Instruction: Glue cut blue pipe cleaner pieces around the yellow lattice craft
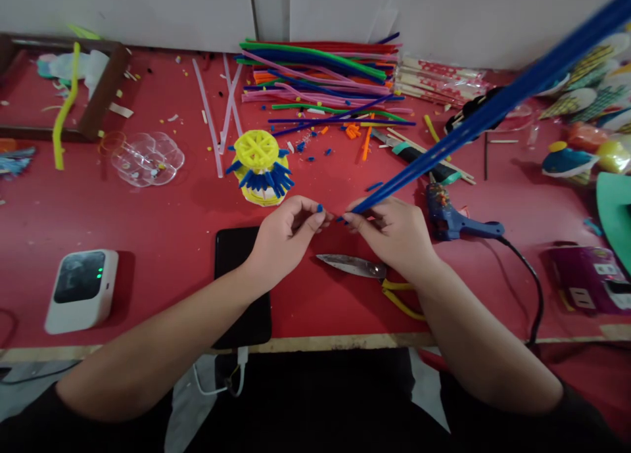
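Blue stems [444,144], bundled too tightly to count, slant up rightward from the pinching grip of the right hand [403,231]; the left hand [283,239] pinches one short blue piece [320,208]. Around them on the red bench [162,229]: one pair of scissors [351,264], one yellow-and-blue model [269,179], one glue gun [446,216]; farther, three loose pink stems [209,118].

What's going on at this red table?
A person's right hand grips long blue stems, while the left hand pinches a small blue piece. Beyond the left hand stands a yellow structure bearing blue pieces. Yellow-handled scissors lie near the right hand.
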A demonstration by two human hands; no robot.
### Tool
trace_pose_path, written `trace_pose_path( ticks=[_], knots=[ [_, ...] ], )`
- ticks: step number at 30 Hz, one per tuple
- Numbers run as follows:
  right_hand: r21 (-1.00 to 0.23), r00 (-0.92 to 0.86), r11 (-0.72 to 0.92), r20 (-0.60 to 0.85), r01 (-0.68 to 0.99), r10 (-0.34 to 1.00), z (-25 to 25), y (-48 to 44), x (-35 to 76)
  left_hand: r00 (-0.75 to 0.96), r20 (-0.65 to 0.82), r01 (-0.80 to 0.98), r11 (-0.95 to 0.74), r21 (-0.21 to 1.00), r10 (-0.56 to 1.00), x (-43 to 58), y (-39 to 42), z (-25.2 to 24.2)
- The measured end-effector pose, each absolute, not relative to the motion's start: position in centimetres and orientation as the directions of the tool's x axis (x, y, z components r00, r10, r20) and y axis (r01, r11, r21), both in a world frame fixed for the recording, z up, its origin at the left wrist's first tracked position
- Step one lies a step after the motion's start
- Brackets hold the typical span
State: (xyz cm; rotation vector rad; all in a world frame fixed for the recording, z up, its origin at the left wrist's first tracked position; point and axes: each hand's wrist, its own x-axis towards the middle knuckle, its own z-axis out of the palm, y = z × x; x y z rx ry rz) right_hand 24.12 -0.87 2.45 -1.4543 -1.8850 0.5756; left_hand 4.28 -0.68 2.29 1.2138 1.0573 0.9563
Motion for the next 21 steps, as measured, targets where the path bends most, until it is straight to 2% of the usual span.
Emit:
trace_pose_path(
  ticks=[3, 15, 18, 21],
  knots=[
    [-0.658, -0.187, 0.334, 0.286, 0.674, 0.940, 2.2, -0.6, 23.9, 0.245, -0.104, -0.018, 0.112, 0.994, 0.964, 4.5, -0.8, 2.3],
    [-0.614, -0.238, 0.346, 0.254, 0.709, 0.938, 1.9, 0.4, 24.2, 0.229, -0.065, 0.019, 0.062, 0.998, 0.971, 4.4, -0.7, 2.6],
    [-0.666, -0.196, 0.323, 0.261, 0.672, 0.945, 2.1, 0.2, 24.0, 0.205, -0.060, 0.054, 0.050, 0.997, 0.977, 4.4, -0.7, 2.8],
    [-0.825, -0.136, 0.200, 0.150, 0.528, 0.979, 2.8, -0.4, 23.6, 0.212, -0.071, 0.070, 0.057, 0.996, 0.975, 4.3, -0.7, 2.7]
  ],
)
